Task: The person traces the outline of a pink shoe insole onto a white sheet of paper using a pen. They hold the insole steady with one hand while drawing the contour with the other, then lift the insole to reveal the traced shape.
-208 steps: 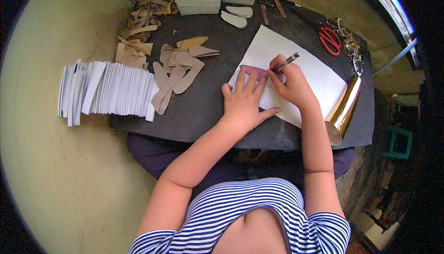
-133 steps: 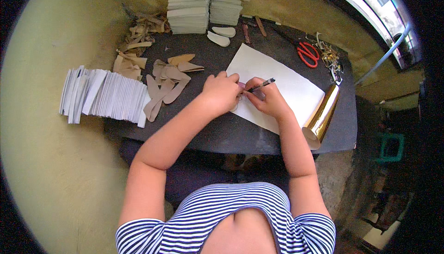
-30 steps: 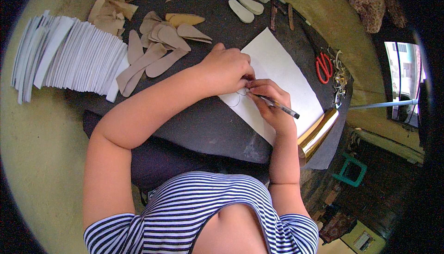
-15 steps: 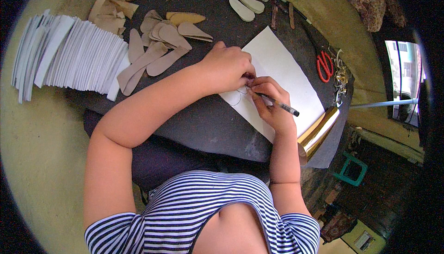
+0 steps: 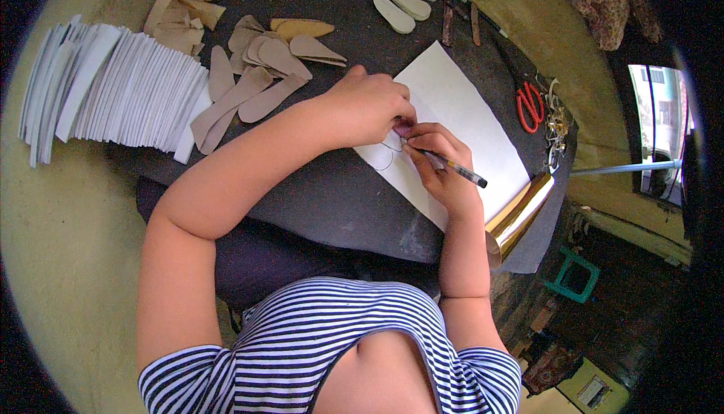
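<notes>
A white sheet (image 5: 467,127) lies aslant on the dark table, and its right end curls into a gold roll (image 5: 520,218). My right hand (image 5: 443,159) grips a pen (image 5: 458,169) with a dark cap end, its tip down on the sheet. Close beside it, my left hand (image 5: 373,108) rests on the sheet's left edge with curled fingers. They pinch or press a small dark purplish piece (image 5: 403,128), mostly hidden by the fingers. Thin curved pen lines (image 5: 385,159) show on the paper just below my left hand.
Left stands a long row of white strips (image 5: 136,90). Tan sole-shaped pieces (image 5: 264,59) lie piled beside it. Two pale insoles (image 5: 402,10) sit at the back. On the right are red-handled scissors (image 5: 529,107) and a tangle of metallic bits (image 5: 556,127). A green stool (image 5: 572,274) stands beyond.
My left fingers have shifted slightly, and more of the purplish piece shows. The pen tip has moved a little up and left. The sheet has slid very slightly.
</notes>
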`<state>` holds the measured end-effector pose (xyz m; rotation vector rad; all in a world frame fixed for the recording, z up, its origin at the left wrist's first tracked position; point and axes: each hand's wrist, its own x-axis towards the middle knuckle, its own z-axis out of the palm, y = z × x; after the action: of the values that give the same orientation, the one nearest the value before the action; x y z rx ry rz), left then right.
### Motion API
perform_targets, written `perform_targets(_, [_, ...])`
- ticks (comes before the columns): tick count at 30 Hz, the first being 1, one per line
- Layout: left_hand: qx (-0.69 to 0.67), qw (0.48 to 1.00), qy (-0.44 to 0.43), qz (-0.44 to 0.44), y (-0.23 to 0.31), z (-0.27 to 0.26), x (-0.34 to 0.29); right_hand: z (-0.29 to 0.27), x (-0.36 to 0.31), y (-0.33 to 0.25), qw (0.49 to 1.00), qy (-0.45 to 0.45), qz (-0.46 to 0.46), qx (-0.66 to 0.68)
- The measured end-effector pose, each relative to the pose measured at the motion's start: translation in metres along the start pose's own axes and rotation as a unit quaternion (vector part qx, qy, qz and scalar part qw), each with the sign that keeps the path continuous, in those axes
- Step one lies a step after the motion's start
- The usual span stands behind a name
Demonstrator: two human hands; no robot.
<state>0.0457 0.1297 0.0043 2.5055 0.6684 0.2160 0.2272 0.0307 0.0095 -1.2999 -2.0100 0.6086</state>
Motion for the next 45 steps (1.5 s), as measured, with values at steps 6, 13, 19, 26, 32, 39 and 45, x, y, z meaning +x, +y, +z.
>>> perform_targets(6, [0.005, 1.0, -0.002, 0.004, 0.0012, -0.0025, -0.0004, 0.004, 0.0001, 0.004, 0.999, 0.009, -0.027, -0.032])
perform_targets(13, [-0.005, 1.0, -0.005, 0.002, 0.0008, -0.0024, 0.0003, 0.0029, -0.0024, 0.0007, 0.998, 0.008, 0.001, -0.055])
perform_targets(19, [0.006, 1.0, 0.011, 0.007, 0.0003, 0.0007, -0.0003, 0.0061, 0.0002, -0.002, 0.997, 0.022, -0.016, -0.075])
perform_targets(26, [0.005, 1.0, -0.005, 0.001, 0.0022, -0.0019, 0.0, 0.004, 0.0021, -0.001, 0.996, 0.024, -0.034, -0.08])
perform_targets(32, [0.0, 1.0, -0.014, -0.002, 0.0025, -0.005, 0.0, 0.0028, -0.0017, -0.0003, 0.997, 0.014, -0.011, -0.074])
perform_targets(39, [0.007, 1.0, 0.005, 0.008, -0.0006, 0.0009, -0.0001, 0.0072, 0.0038, -0.0007, 0.992, 0.029, -0.054, -0.106])
perform_targets(45, [-0.002, 1.0, -0.013, 0.008, 0.0003, -0.0036, 0.0005, 0.003, -0.0008, -0.0019, 0.996, 0.011, -0.02, -0.089])
